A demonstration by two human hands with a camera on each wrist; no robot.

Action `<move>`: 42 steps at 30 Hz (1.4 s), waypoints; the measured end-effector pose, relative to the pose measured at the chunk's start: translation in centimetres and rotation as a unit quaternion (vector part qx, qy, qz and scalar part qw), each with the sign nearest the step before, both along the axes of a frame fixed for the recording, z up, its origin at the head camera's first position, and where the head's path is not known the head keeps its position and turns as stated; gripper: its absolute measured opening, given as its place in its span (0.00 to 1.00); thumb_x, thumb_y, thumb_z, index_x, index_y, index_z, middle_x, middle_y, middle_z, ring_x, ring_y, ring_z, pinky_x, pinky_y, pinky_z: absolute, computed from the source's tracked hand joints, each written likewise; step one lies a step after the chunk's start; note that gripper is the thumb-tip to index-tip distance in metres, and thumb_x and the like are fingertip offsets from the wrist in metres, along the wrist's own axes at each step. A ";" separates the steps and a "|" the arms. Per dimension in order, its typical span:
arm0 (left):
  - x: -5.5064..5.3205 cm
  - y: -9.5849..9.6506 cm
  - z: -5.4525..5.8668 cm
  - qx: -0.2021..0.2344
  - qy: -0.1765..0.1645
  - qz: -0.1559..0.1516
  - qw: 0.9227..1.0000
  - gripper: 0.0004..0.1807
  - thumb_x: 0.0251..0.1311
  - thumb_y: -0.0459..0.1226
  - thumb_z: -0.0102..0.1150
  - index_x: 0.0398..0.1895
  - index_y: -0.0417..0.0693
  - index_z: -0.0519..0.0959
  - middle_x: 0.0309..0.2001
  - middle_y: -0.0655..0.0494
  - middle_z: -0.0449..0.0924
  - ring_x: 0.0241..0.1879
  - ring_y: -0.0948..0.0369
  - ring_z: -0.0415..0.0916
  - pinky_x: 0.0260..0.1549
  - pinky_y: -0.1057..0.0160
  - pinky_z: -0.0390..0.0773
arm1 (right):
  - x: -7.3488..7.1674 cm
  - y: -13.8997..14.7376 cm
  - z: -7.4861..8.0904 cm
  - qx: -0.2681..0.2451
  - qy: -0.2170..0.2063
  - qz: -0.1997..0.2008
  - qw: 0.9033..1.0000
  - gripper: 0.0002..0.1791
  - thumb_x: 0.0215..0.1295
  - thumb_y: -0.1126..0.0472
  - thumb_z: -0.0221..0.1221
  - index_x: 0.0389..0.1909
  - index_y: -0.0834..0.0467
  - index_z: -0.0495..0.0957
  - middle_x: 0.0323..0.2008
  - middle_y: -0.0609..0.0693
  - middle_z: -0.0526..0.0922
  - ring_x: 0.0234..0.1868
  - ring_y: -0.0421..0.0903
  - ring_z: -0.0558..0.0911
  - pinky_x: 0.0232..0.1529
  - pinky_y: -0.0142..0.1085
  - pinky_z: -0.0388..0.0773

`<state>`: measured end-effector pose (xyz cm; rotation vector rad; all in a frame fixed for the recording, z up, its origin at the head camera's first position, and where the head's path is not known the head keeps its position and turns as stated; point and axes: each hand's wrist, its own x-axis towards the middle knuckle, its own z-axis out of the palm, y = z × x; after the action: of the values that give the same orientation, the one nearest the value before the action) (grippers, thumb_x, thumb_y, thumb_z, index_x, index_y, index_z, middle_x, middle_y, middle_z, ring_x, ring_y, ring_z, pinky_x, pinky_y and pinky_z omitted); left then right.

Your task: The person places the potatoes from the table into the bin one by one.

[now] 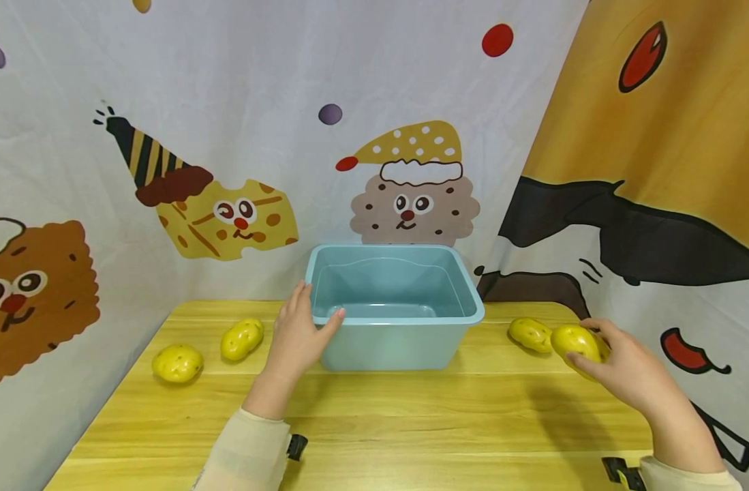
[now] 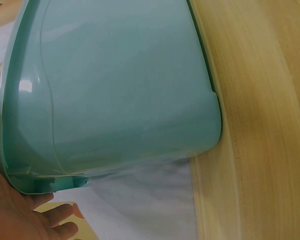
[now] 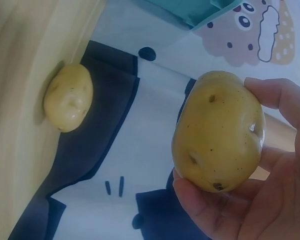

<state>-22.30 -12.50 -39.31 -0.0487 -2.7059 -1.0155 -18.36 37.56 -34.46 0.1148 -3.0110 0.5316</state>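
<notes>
In my right hand is a yellow potato, gripped between thumb and fingers above the table. The right wrist view shows the held potato up close, with dark specks and small dents. My left hand is at the near left corner of a light blue plastic bin. Its fingers extend along the rim and its thumb points over the front edge. From the left wrist, the fingers appear loosely spread beside the bin's rim. The bin stands upright, and its visible floor is bare.
Another potato lies right of the bin, just left of the held one. Two more potatoes, one nearer the bin and one farther left, lie on the wooden table. A cartoon-printed curtain hangs behind.
</notes>
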 end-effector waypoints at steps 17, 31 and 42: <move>0.0 0.0 0.0 0.002 0.001 -0.002 1.000 0.52 0.65 0.64 0.52 0.78 0.37 0.52 0.79 0.41 0.44 0.74 0.38 0.48 0.69 0.33 0.51 | -0.1 -1.7 1.3 0.007 0.013 0.004 1.000 0.43 0.64 0.38 0.63 0.66 0.67 0.64 0.55 0.74 0.73 0.45 0.67 0.78 0.37 0.57 0.76; 0.1 -0.1 -0.1 -0.003 0.003 -0.001 1.000 0.52 0.66 0.65 0.51 0.78 0.37 0.51 0.79 0.41 0.44 0.75 0.39 0.48 0.69 0.33 0.50 | -0.4 -2.7 2.3 0.008 0.026 0.017 1.000 0.43 0.64 0.37 0.63 0.67 0.65 0.64 0.57 0.72 0.73 0.49 0.69 0.76 0.38 0.59 0.74; 0.0 0.0 0.0 0.003 0.003 -0.001 1.000 0.51 0.65 0.64 0.52 0.77 0.37 0.52 0.79 0.41 0.44 0.75 0.39 0.48 0.69 0.33 0.51 | -0.9 -3.3 2.9 0.006 0.026 0.027 0.999 0.44 0.64 0.36 0.61 0.68 0.64 0.62 0.57 0.70 0.73 0.47 0.65 0.77 0.39 0.58 0.74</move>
<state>-22.31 -12.52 -39.34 -0.0529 -2.6972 -1.0232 -19.24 34.26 -31.53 0.2073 -2.9686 0.5066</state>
